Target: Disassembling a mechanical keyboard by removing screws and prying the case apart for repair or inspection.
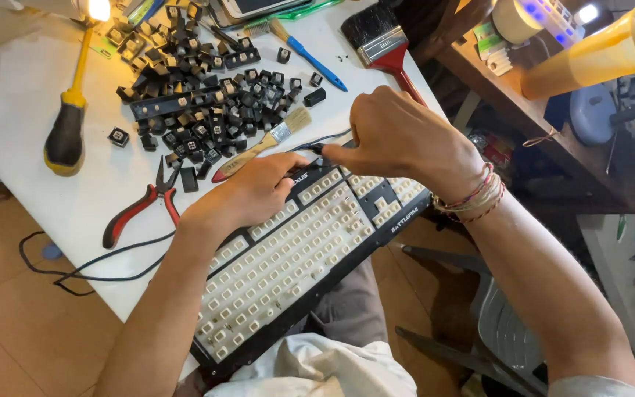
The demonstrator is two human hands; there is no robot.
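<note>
The head camera looked down on a keyboard [288,265] stripped of its caps, its white switch plate bare, lying slantwise from the person's lap up onto the edge of a white table [16,110]; the left hand [251,192] lay on the keyboard's upper edge, fingers curled down over the black frame and pressing on it, holding nothing else; the right hand [398,136] hovered at the same far edge, its fingers bunched and the forefinger and thumb pinched on a small dark piece [317,148] where the cable [104,257] met the keyboard; what that piece was could not be told; a bundle of thread bracelets [475,195] circled the right wrist. Just beyond the left hand lay red-handled pliers [145,202] on the table, and a small wooden-handled brush [266,141] slanted beside the knuckles; behind these spread a heap of loose black keycaps [200,95]; to the left of the heap lay a yellow-and-black screwdriver [67,117]; farther back, a blue-handled brush [310,55] and a broad red-handled paintbrush [384,48] rested near the table's far edge; off to the right, on a wooden shelf, a yellow cone-shaped cup [597,51] lay on its side.
</note>
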